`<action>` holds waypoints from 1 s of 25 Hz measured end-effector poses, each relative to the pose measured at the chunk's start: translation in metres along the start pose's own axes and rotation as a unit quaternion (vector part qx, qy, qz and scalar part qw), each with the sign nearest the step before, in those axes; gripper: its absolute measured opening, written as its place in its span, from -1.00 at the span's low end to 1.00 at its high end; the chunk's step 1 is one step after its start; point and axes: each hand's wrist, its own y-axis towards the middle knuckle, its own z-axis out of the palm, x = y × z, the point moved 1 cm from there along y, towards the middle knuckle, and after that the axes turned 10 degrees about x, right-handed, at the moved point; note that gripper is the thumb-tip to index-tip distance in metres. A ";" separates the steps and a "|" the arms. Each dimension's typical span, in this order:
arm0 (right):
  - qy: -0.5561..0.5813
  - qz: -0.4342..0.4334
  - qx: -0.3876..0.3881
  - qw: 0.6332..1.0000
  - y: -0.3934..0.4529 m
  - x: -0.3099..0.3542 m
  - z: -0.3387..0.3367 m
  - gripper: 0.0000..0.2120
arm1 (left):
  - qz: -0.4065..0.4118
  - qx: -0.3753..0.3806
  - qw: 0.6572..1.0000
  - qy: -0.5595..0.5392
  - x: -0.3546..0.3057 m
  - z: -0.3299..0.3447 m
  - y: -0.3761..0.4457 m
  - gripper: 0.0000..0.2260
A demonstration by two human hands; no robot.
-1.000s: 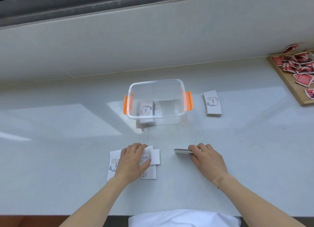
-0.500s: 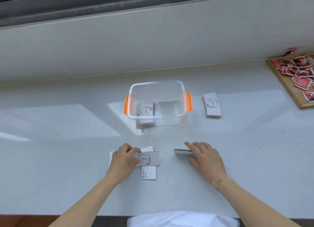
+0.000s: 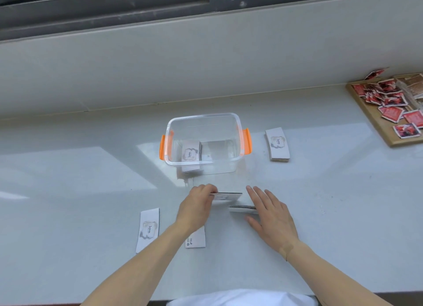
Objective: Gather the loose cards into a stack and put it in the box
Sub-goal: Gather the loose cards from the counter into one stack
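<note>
A pale desk [image 3: 68,191] carries the scene, with a wooden tray [image 3: 375,122] of red packets [image 3: 391,113] lying far off beyond the right hand's fingers. Straight ahead of both hands stands the clear plastic box [image 3: 203,120] with orange latches [image 3: 162,146], one stack of cards already inside [image 3: 191,151]; a second finished stack [image 3: 277,144] rests on the desk beyond the right fingertips, beside the box. The left hand [image 3: 196,208] has its fingers [image 3: 209,189] pinched closed on a single "love" card [image 3: 226,196], held level just above the desk and edging toward the small growing stack [image 3: 242,208], which sits just under it. The right hand [image 3: 272,214] is spread open and flat, fingers [image 3: 254,192] extended, gripping nothing but steadying the stack's near side. Two loose cards remain on the desk behind the left fingers: one face up [image 3: 148,229] well out to the side of the wrist, one [image 3: 195,239] partly hidden beneath the forearm. The step in hand appears to be adding the pinched card to the pile; doing it well likely means lowering it square onto the top, letting the right palm serve as a stop so edges align, then releasing only once the card lies flat.
</note>
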 end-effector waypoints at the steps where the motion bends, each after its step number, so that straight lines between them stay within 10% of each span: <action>1: 0.003 0.000 -0.002 1.000 0.000 0.001 0.000 -0.25 | 0.017 0.016 1.000 -0.020 -0.008 0.007 0.003 -0.80; 11: -0.001 0.020 -0.005 1.000 0.002 0.003 0.003 -0.46 | -0.037 0.139 0.950 -0.278 -0.031 0.033 0.004 -0.56; 18: 0.035 0.011 -0.040 0.999 0.000 0.007 -0.001 -0.85 | 0.011 0.131 0.991 -0.015 -0.041 0.055 0.002 -0.66; 25: 0.040 -0.026 -0.110 0.993 0.003 0.012 -0.008 -0.84 | 0.022 0.026 0.999 0.002 -0.042 0.059 0.004 -0.86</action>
